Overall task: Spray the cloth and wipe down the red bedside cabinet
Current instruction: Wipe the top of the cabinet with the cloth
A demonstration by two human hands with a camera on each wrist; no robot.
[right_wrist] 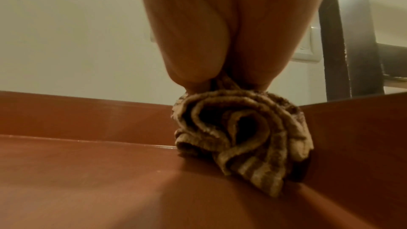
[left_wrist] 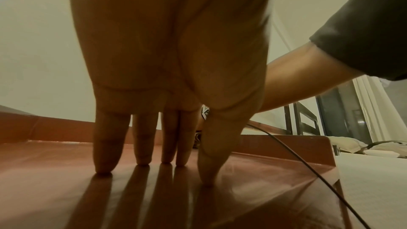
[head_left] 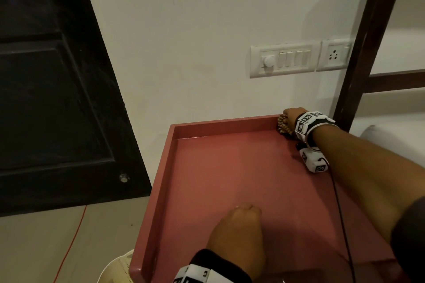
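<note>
Cloth — striped, bunched into a wad — sits in the far right corner of the red bedside cabinet, pressed against the raised rim where the back and right walls meet. The right wrist view shows the wad touching both the cabinet top and the corner walls, folds spilling out below the grip. Right hand is clenched round the top of the cloth, fingers curled over it, arm stretched across the cabinet from the near right. A white wrist-worn camera unit hangs under that wrist, just above the cabinet surface, with a black cable trailing back along the forearm.

Left hand is at the near edge of the cabinet, holding nothing. In the left wrist view its fingers are straight and slightly spread, tips planted on the glossy red surface, thumb down too — hand propped on its fingertips, palm lifted.

Cabinet top is a shallow tray shape with a raised lip on left, back and right sides. It stands against a white wall. Switch panel and socket are on that wall above the right hand. Dark wooden bed frame stands just right of the cabinet; dark door is to the left. A thin red wire runs across the floor left of the cabinet.
</note>
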